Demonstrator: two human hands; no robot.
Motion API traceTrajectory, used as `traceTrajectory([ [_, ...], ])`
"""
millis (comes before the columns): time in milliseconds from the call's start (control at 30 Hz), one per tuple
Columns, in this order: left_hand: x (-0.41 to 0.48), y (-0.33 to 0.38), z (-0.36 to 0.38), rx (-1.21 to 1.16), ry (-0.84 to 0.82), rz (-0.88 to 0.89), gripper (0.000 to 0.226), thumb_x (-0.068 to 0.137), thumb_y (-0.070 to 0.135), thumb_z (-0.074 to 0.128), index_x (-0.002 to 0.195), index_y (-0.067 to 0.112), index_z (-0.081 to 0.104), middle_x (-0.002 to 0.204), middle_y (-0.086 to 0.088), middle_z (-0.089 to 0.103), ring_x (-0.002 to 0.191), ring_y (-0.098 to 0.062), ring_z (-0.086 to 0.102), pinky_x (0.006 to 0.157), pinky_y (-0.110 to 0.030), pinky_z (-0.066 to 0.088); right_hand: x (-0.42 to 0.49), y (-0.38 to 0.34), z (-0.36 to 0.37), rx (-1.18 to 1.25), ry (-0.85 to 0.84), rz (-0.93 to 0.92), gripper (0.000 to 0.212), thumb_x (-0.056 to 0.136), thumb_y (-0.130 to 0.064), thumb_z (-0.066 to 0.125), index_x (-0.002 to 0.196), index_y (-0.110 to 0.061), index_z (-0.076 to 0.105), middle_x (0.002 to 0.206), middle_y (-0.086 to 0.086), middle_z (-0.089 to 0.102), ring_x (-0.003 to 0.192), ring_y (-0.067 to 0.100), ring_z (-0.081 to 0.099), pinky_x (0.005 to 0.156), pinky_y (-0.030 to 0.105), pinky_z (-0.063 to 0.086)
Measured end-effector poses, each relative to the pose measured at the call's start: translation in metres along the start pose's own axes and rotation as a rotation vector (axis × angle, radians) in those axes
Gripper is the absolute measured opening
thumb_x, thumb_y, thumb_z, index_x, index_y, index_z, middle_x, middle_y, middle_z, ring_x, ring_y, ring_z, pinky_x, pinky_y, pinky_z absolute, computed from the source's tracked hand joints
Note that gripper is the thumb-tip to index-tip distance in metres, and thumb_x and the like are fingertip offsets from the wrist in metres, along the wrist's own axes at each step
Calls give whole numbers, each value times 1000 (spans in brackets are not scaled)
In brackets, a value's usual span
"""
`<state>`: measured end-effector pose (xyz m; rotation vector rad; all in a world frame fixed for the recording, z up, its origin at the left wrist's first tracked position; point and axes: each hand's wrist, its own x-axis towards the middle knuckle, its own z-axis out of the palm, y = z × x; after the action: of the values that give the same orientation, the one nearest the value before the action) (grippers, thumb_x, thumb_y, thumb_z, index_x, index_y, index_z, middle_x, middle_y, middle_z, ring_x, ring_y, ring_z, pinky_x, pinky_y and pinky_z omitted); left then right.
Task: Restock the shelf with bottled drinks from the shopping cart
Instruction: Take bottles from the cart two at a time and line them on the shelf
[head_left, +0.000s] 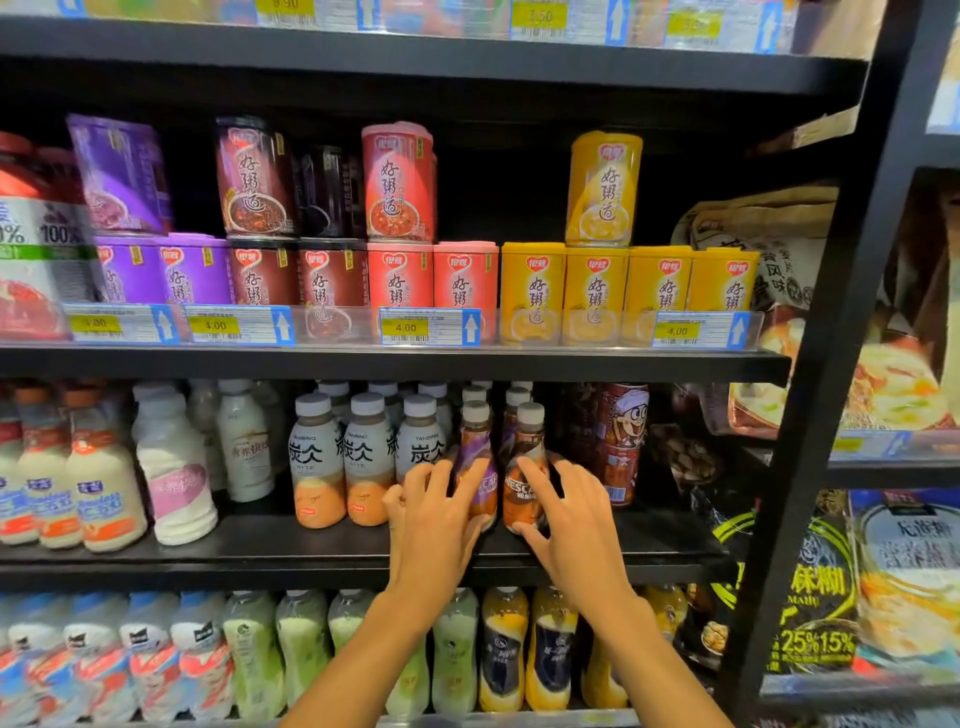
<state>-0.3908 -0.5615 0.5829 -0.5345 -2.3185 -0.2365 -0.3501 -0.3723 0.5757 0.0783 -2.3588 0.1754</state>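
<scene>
Two small Nescafe coffee bottles with grey caps stand side by side on the middle black shelf (311, 545). My left hand (434, 519) wraps around the purple-labelled bottle (475, 447) from its left and front. The fingers and thumb of my right hand (566, 514) close on the orange-brown bottle (527, 462) from its right. More of the same bottles stand in rows behind these two. The shopping cart is out of view.
Left of the hands stand three Tanbing latte bottles (366, 457), then white milk bottles (174, 467). Red cans (623, 441) are stacked just right of the coffee bottles. Porridge cans (400, 270) fill the shelf above, bottled drinks (504, 649) the shelf below. Snack bags (810, 587) hang at right.
</scene>
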Motion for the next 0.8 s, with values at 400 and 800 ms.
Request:
traceTrajectory([
  [400, -8, 2, 4, -126, -41, -21, 68, 84, 35, 75, 145, 29, 46, 148, -13, 41, 123, -32, 49, 88, -43, 46, 5, -1, 1, -36, -48, 9, 74, 89, -49, 69, 152, -32, 33, 127, 4, 59, 120, 27, 57, 101, 41, 50],
  [800, -114, 32, -5, -187, -174, 76, 68, 94, 56, 43, 157, 31, 33, 166, -2, 30, 154, -24, 24, 122, -47, 15, -124, 22, -61, -73, -160, 171, 79, 96, -69, 41, 162, -31, 19, 168, 4, 24, 155, 28, 22, 126, 46, 26],
])
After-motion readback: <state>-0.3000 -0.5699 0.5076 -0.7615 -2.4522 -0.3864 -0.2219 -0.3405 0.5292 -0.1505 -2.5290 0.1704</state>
